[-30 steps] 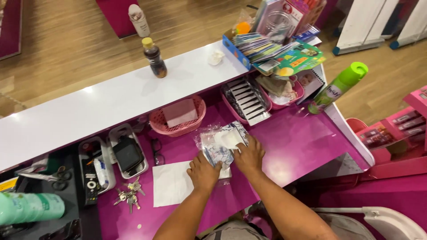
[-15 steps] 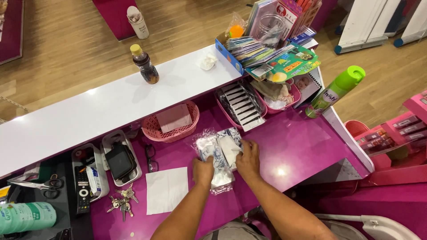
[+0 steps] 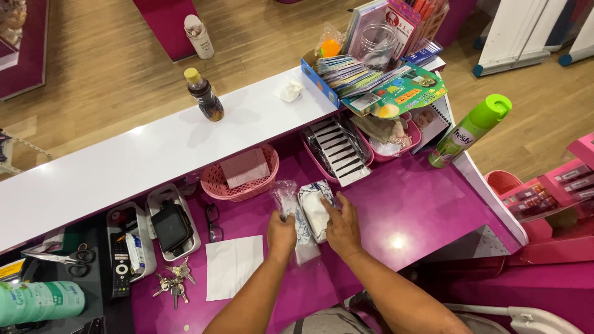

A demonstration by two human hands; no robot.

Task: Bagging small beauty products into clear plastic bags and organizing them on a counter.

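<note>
Two hands work mid-tabletop: left hand grips a clear crinkly plastic sleeve; right hand presses flat, fingers spread, on a white soft wrapped packet. Judged light, pliable, slippery; best held by edges.

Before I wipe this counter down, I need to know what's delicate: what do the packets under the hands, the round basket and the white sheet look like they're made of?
Packets: clear glossy film, probably plastic, which glints and crinkles. Basket: pink openwork, likely moulded plastic. White sheet: matte and creased, looks like paper or tissue.
</note>
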